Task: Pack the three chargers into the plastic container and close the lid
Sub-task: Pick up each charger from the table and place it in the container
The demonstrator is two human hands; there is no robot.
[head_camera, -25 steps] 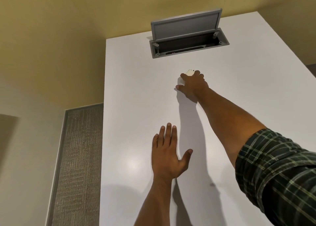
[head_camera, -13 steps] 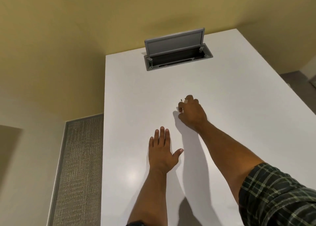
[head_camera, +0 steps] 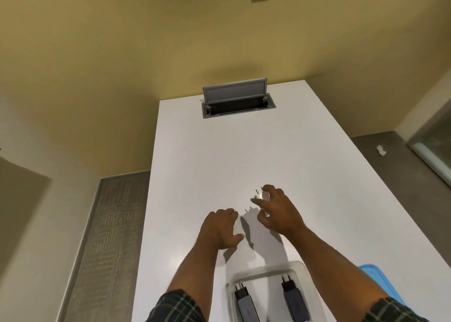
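Observation:
My right hand [head_camera: 278, 212] is shut on a small white charger [head_camera: 263, 196], whose two metal prongs stick up past my fingers, and holds it above the white table [head_camera: 317, 175]. My left hand [head_camera: 220, 227] rests on the table beside it with fingers curled and nothing in it. At the bottom edge stands a clear plastic container [head_camera: 296, 268], under my right forearm. Two dark grey chargers [head_camera: 246, 302] [head_camera: 294, 299] lie side by side in it, prongs pointing away from me. A blue lid [head_camera: 380, 280] lies to the container's right, partly behind my forearm.
A grey cable box with its flap raised [head_camera: 236, 99] is set into the far end of the table. The table's left edge drops to a carpeted floor strip [head_camera: 107, 236]. A yellow wall stands behind. Grey floor lies to the right.
My right hand has drawn back from near the cable box toward me with the white charger in it. My left hand curled its fingers. The view tipped down, so the container now shows.

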